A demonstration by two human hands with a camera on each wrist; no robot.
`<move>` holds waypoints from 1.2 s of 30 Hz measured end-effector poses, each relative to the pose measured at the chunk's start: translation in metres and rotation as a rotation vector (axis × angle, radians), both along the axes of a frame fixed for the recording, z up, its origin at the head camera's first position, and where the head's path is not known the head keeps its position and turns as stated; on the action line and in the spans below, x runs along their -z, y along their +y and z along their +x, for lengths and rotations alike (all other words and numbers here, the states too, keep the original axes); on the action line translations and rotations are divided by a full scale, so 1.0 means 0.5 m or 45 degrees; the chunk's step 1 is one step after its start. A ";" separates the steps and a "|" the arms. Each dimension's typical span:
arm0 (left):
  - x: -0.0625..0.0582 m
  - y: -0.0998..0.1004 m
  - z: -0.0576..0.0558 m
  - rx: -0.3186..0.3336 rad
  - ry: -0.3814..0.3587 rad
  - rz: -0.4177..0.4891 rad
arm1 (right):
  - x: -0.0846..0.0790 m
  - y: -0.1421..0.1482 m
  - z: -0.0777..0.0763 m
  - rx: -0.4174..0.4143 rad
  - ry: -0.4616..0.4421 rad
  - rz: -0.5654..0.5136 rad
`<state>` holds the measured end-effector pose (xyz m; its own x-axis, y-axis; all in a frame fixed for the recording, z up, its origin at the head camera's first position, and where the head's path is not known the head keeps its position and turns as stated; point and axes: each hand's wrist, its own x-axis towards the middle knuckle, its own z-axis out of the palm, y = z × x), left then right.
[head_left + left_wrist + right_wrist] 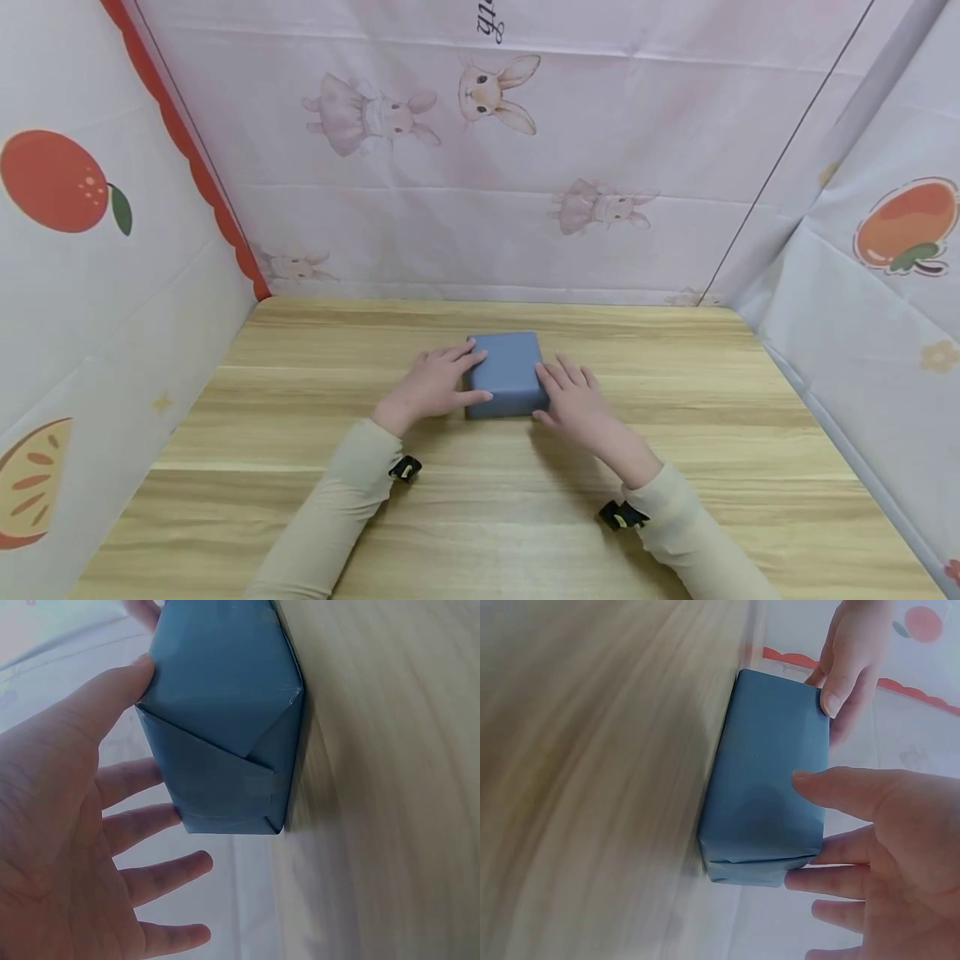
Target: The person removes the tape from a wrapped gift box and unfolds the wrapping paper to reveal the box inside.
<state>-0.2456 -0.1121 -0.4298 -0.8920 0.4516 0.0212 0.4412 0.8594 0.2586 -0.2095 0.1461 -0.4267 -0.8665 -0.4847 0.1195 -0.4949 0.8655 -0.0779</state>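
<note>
I see the box wrapped, not yet raised, toward the table's far edge; left hand and right hand touch it (fingers wide).

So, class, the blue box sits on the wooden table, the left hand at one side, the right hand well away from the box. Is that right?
The right hand isn't away: it touches the blue box on the opposite side, as the head view shows. The rest stands.
</note>
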 end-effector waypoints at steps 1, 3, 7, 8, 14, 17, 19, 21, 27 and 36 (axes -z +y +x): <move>0.001 0.004 0.000 0.003 -0.005 0.002 | 0.001 0.004 0.002 0.000 0.004 0.004; 0.002 0.011 0.001 0.009 -0.014 0.005 | 0.001 0.012 0.008 -0.002 0.017 0.005; 0.002 0.024 0.005 0.027 -0.017 0.006 | 0.003 0.026 0.019 0.001 0.042 0.008; 0.001 0.027 0.006 0.032 -0.019 0.007 | 0.002 0.029 0.021 0.001 0.046 0.004; -0.002 0.039 0.011 0.057 -0.031 0.026 | 0.002 0.042 0.030 -0.004 0.069 -0.012; 0.000 0.041 0.012 0.059 -0.021 0.028 | 0.001 0.046 0.032 -0.009 0.081 -0.005; 0.001 0.040 0.013 0.057 -0.016 0.026 | 0.001 0.048 0.031 -0.017 0.080 -0.004; 0.003 0.039 0.014 0.050 -0.020 0.022 | 0.001 0.050 0.029 -0.030 0.068 -0.010; 0.004 0.035 0.017 0.046 -0.034 0.071 | -0.004 0.067 0.019 -0.071 -0.030 -0.074; -0.003 0.012 0.012 -0.022 0.010 0.275 | -0.029 0.094 -0.022 -0.098 -0.147 -0.339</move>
